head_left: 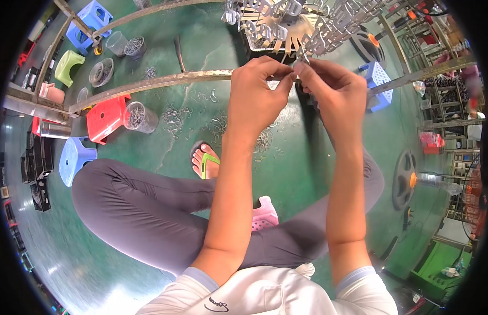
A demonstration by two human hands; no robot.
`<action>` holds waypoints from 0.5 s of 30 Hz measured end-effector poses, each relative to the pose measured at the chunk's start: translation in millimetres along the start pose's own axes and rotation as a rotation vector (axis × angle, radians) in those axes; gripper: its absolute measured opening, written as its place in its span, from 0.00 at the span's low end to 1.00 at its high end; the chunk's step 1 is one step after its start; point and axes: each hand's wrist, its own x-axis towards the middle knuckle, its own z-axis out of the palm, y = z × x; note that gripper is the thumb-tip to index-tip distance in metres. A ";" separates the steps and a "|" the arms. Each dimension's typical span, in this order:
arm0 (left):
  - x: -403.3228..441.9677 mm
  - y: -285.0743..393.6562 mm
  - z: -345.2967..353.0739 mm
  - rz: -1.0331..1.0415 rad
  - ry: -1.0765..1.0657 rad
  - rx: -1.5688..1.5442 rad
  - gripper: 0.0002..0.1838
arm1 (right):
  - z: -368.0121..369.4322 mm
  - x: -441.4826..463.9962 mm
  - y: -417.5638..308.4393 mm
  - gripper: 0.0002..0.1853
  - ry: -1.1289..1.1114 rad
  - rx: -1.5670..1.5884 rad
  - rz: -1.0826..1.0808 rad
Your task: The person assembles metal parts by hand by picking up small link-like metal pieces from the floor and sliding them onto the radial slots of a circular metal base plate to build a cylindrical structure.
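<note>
Our right hand (pixel 336 94) pinches 1 metal clip (pixel 303 56) near hanging hooks (pixel 333 34); our left hand (pixel 258 100) curls close, its hold unclear.

Left hand (pixel 257 97) and right hand (pixel 338 92) meet fingertip to fingertip, pinching a small metal piece (pixel 302 62), mostly hidden by fingers. Just beyond the grip: bent metal clips (pixel 333 34), hung in dense rows. Left of the grip, a metal rail (pixel 165 83); farther left, a red stool (pixel 104 119) beside a clear tub (pixel 141 118) of metal bits. Right of the grip, a blue stool (pixel 379 86). Nearer the body than the grip: loose metal bits (pixel 175 119) on green floor (pixel 302 184), one sandalled foot (pixel 208 161), a pink stool (pixel 264 214) between the legs.
</note>
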 end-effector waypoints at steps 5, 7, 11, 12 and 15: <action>2.1 -4.5 1.8 -0.028 0.008 0.002 0.07 | -1.3 18.6 -14.9 0.18 -0.032 -0.297 -0.042; 3.3 -5.7 0.9 -0.007 0.032 0.015 0.06 | 1.1 24.9 -17.5 0.18 -0.058 -0.334 -0.055; 5.5 -9.6 0.7 -0.007 0.025 0.031 0.07 | 4.2 37.2 -26.5 0.18 -0.076 -0.440 -0.046; 6.8 -11.1 1.6 0.005 0.032 0.030 0.07 | 5.6 40.1 -27.1 0.18 -0.070 -0.445 -0.027; 8.8 -10.8 0.9 -0.085 0.009 -0.015 0.08 | 7.3 46.7 -29.5 0.18 -0.084 -0.499 -0.002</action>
